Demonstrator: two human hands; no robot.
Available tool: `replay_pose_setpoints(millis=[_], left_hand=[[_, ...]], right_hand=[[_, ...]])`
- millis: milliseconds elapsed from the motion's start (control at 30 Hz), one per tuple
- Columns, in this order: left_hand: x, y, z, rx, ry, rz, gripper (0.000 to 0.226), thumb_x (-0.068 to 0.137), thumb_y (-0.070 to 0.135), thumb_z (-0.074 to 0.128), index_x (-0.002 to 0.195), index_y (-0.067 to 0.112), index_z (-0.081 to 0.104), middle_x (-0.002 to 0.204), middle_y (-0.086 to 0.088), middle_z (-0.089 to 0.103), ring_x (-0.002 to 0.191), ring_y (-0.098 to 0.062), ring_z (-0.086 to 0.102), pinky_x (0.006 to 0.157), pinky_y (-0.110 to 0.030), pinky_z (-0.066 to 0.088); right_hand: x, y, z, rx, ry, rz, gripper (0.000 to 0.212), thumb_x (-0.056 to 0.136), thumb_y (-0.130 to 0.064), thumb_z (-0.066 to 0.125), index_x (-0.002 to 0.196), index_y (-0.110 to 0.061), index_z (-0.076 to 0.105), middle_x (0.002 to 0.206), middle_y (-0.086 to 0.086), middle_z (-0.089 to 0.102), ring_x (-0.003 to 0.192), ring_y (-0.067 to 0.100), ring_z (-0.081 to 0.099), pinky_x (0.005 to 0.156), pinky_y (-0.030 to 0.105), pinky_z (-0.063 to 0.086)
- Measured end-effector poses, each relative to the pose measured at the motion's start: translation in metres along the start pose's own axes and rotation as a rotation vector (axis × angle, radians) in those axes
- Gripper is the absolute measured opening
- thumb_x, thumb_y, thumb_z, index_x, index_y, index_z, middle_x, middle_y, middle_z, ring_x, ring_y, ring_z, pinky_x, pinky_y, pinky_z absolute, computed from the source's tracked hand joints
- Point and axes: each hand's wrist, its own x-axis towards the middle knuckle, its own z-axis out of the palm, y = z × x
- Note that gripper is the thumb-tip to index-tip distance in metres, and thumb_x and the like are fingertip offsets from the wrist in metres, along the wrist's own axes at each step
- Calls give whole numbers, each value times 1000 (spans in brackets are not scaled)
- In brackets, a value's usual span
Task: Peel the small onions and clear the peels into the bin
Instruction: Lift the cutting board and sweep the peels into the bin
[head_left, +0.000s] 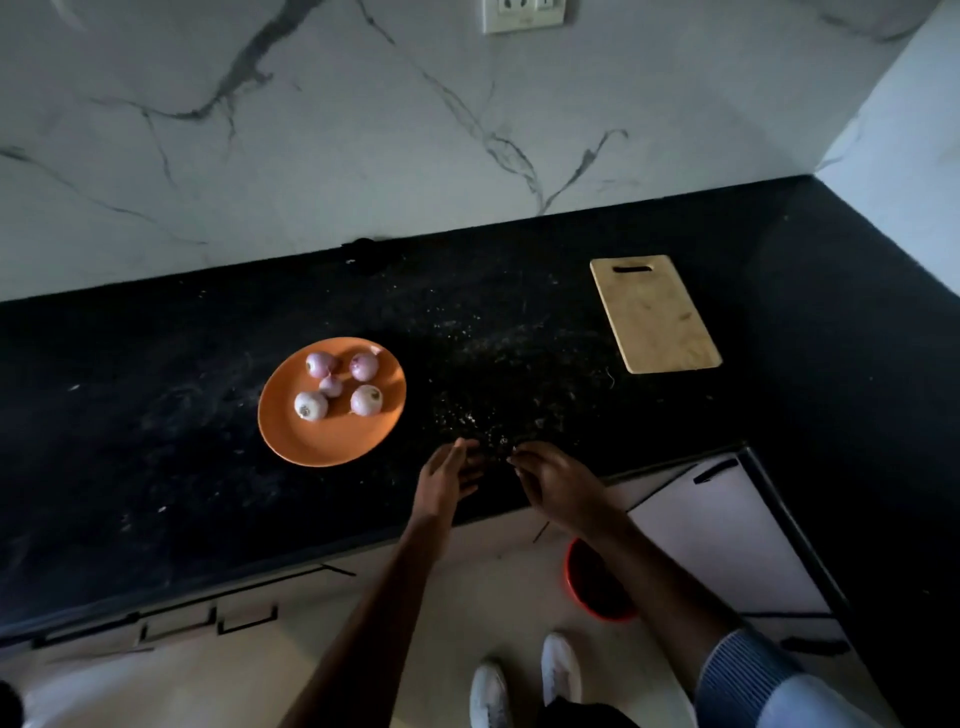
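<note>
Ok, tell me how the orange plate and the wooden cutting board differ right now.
The plate is round and orange; the cutting board is rectangular, pale wood, with a handle slot at its far end. The plate holds five small peeled onions; the board has nothing on it. The plate sits left of the hands, the board farther back on the right. Both lie flat on the black counter.
</note>
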Motion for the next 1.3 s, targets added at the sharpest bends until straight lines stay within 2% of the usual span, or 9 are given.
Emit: replay_pose_setpoints(millis=[133, 300, 433, 533, 700, 833, 967, 1133, 1300], left_hand=[[1, 2, -14, 18, 56, 6, 31, 106, 34, 42, 113, 15, 66, 103, -8, 72, 97, -22, 68, 79, -31, 51], [-4, -17, -32, -49, 103, -45, 34, 107, 33, 41, 116, 11, 66, 105, -11, 71, 98, -25, 67, 80, -32, 52], [1, -21, -37, -80, 133, -33, 33, 107, 31, 40, 111, 13, 67, 104, -13, 70, 95, -25, 67, 81, -32, 52], [0, -23, -39, -96, 132, -29, 32, 107, 32, 41, 111, 13, 67, 104, -11, 70, 97, -25, 67, 81, -32, 52], [-5, -29, -26, -141, 115, -24, 31, 107, 31, 41, 108, 13, 66, 104, -11, 70, 101, -26, 66, 79, -32, 51], [-8, -31, -10, -145, 75, -33, 32, 106, 31, 43, 111, 11, 67, 100, -10, 71, 97, -26, 67, 83, -34, 52], [-11, -31, -8, -169, 85, -21, 30, 106, 27, 44, 107, 9, 67, 90, -10, 72, 83, -22, 69, 72, -29, 55], [-14, -42, -19, -163, 120, -35, 30, 106, 29, 44, 104, 11, 67, 95, -9, 70, 92, -22, 66, 78, -31, 52], [-20, -54, -4, -134, 85, -72, 33, 107, 32, 40, 106, 13, 66, 98, -8, 70, 94, -21, 66, 81, -31, 51]], right_hand=[[30, -7, -10, 99, -84, 184, 45, 99, -16, 51, 143, -17, 53, 148, 4, 51, 134, 22, 50, 108, 31, 43], [82, -39, 10, -210, -341, -1, 60, 106, -44, 35, 159, -18, 22, 167, -1, 18, 155, 25, 9, 124, 39, 10], [89, -53, 32, -343, -472, -4, 61, 107, -49, 21, 161, -22, 9, 168, -6, 3, 155, 22, -3, 125, 41, -3], [61, -41, 29, -334, -421, 50, 69, 101, -55, 11, 160, -21, 17, 167, -5, 14, 155, 24, 9, 124, 43, 3], [-13, -10, 10, -338, -143, 99, 63, 105, -53, 23, 143, -13, 55, 150, 3, 52, 138, 32, 48, 115, 50, 27], [-18, -25, 17, -323, -104, 142, 60, 104, -50, 29, 146, -13, 50, 153, 4, 47, 142, 32, 42, 116, 51, 28], [-2, -42, 33, -365, -197, 92, 57, 95, -42, 36, 142, -16, 55, 148, 2, 53, 136, 34, 50, 114, 50, 23], [-35, -16, 12, -272, -136, 155, 53, 102, -45, 37, 139, -14, 59, 146, 2, 55, 136, 33, 49, 114, 51, 32], [-6, 10, -25, 102, -78, 410, 46, 104, -19, 46, 150, -10, 44, 155, 10, 42, 142, 25, 41, 114, 29, 32]])
